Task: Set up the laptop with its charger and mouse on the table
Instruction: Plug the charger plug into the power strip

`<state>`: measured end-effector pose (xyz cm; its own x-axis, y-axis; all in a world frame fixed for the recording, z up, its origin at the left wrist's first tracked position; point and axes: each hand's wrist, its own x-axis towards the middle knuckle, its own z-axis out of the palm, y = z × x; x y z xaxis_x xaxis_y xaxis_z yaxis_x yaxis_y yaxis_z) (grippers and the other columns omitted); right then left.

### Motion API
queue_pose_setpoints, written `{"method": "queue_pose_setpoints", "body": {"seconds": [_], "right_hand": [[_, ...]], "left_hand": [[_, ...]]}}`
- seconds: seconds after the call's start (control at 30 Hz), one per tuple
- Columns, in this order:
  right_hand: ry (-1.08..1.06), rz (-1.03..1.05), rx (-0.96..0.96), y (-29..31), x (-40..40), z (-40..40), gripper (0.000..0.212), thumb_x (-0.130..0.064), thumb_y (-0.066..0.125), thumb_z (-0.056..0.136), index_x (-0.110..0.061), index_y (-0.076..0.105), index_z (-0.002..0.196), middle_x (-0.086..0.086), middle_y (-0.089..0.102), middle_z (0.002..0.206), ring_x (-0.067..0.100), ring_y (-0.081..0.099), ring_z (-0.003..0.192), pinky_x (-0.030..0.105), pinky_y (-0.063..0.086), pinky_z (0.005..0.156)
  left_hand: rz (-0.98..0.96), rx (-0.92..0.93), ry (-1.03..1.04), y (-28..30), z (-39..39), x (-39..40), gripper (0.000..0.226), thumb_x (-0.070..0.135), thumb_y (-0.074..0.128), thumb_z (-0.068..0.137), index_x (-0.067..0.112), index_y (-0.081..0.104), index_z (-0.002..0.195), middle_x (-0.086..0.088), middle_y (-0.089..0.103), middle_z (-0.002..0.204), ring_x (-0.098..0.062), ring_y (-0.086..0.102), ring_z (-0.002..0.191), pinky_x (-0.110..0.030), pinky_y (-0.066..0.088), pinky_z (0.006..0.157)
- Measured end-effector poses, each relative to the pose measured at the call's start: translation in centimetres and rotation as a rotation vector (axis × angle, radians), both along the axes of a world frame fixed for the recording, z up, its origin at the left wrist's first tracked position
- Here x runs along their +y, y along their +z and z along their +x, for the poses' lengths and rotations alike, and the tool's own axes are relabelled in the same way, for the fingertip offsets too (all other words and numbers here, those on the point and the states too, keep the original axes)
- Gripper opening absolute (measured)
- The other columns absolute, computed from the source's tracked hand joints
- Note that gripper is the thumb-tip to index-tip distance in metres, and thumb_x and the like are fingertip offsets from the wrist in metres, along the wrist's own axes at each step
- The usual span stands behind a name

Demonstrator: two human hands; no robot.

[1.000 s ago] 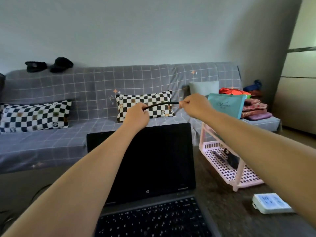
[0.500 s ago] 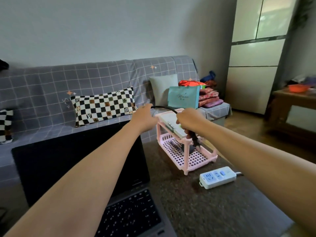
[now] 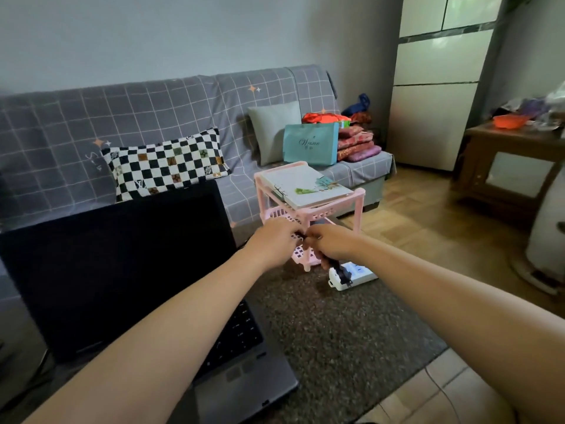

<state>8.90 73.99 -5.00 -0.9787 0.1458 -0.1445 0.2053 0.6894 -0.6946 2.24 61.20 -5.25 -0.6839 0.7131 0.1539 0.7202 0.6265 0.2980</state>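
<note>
the laptop (image 3: 128,280) stood open on the worktop (image 3: 345,338). both hands, left hand (image 3: 272,244) and right hand (image 3: 331,244), were clenched on the charger cable, its plug (image 3: 341,272) hanging just above the power strip (image 3: 359,275). plugging in seemed left; no mouse was visible

Two hands, the left hand (image 3: 272,243) and right hand (image 3: 333,244), meet in front of one pink rack (image 3: 308,209). One laptop (image 3: 122,270) stands left of the rack, one power strip (image 3: 351,273) lies just right of it, and one book (image 3: 305,186) lies on top. Behind the rack: one sofa (image 3: 168,105) with two cushions, one checkered (image 3: 166,162) and one grey (image 3: 272,130), and one teal bag (image 3: 310,143).
</note>
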Motion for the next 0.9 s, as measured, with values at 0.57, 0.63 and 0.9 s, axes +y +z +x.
{"method": "queue_pose_setpoints", "body": {"seconds": [0.57,0.63,0.9], "right_hand": [[-0.176,0.120,0.007,-5.1,8.7,-1.1,0.006,-0.013,0.052,0.094,-0.010,0.057,0.094,0.014,0.068,0.092,0.014,0.062,0.058,0.026,0.057,0.061],[-0.166,0.137,0.014,-5.8,8.7,-1.6,0.007,-0.015,0.051,0.095,-0.010,0.054,0.091,0.013,0.068,0.093,0.014,0.064,0.059,0.021,0.054,0.052],[-0.173,0.223,0.004,-5.8,9.9,-2.0,0.006,-0.012,0.049,0.095,-0.009,0.054,0.093,0.014,0.065,0.096,0.028,0.069,0.082,0.034,0.059,0.069]], "left_hand": [[0.022,0.004,0.059,-5.6,1.0,6.0,0.023,0.019,0.051,0.091,0.014,0.066,0.107,-0.006,0.058,0.116,-0.024,0.060,0.095,-0.036,0.050,0.077],[-0.120,-0.090,0.001,-7.4,0.8,6.3,0.030,0.017,0.050,0.090,0.015,0.066,0.116,-0.007,0.061,0.119,-0.026,0.060,0.103,-0.040,0.051,0.086],[-0.151,-0.198,-0.059,-9.6,1.1,7.6,0.041,0.026,0.056,0.090,0.025,0.055,0.131,-0.003,0.054,0.139,-0.022,0.054,0.122,-0.036,0.042,0.105]]}}
